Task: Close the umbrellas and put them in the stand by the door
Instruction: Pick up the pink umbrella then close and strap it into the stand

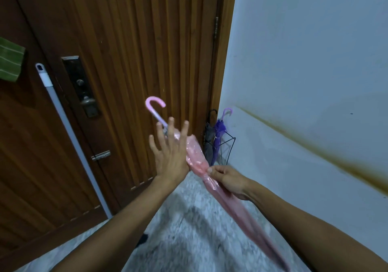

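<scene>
Right hand [225, 179] grip pinching closed pink umbrella [212, 179], left hand [170, 152] spread — holding nothing, stand [227, 145] near door [126, 61] edge.

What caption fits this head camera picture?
Right hand grips the folded pink umbrella; left hand open beside it.

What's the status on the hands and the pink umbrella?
Left hand open, fingers spread. Right hand pinches folded pink plastic umbrella. Black wire stand by door holds grey and purple umbrellas. Nothing between.
</scene>
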